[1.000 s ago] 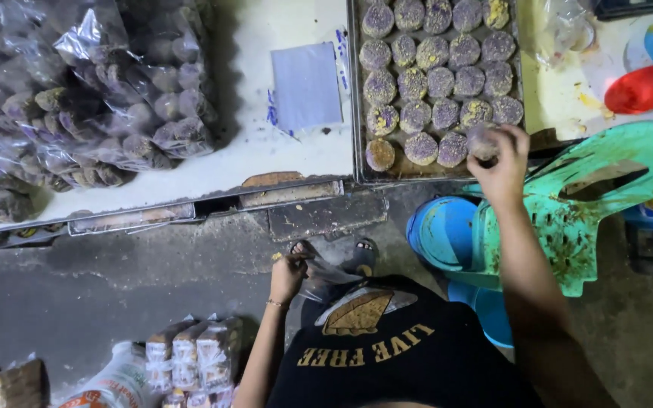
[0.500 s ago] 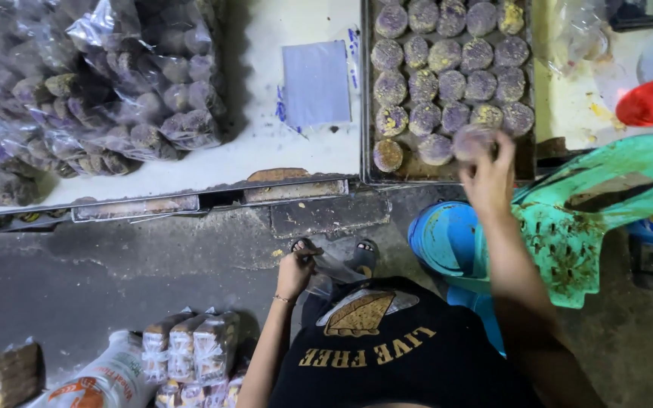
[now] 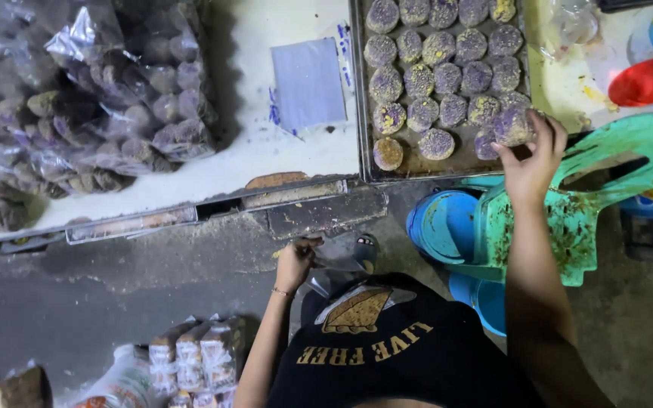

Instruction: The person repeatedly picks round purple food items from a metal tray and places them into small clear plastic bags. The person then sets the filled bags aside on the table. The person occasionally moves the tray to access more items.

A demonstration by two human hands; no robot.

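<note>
Right hand grips purple cookie at tray edge.

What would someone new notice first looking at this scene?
The metal baking tray of round purple cookies at top centre, where the right hand grips one purple cookie at its near corner. At upper left, heaped clear bags of cookies; the left hand holds a clear bag low.

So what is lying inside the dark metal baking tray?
The dark metal baking tray holds rows of round purple cookies. The right hand grips one at the near corner, hiding what lies under it.
</note>
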